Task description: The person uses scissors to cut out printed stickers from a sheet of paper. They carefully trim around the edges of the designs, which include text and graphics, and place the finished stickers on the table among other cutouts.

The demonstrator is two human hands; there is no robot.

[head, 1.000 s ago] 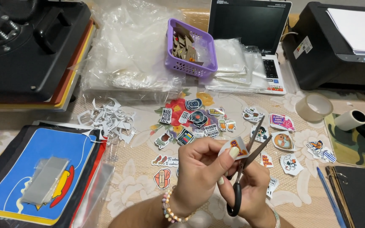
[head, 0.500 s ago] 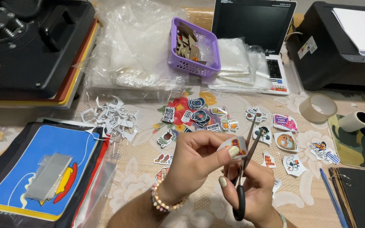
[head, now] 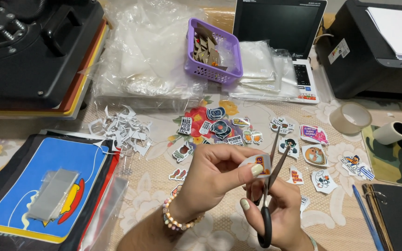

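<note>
The small white printed paper sticker (head: 259, 165) sits pinched in our left hand (head: 215, 179), just above the floral-clothed surface (head: 154, 195) and the loose cut-out stickers (head: 219, 128) spread on it. Our right hand (head: 282, 216) keeps a clenched grip on black-handled metal scissors (head: 270, 186), their open blades meeting the sticker's edge.

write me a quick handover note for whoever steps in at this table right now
Left hand pinches a small sticker at its edge.
Right hand holds scissors, blades open at the sticker.
Done: cut stickers are spread over the flowered tablecloth, with white paper trimmings heaped to the left.
Left: the sticker in hand is still being cut.
</note>
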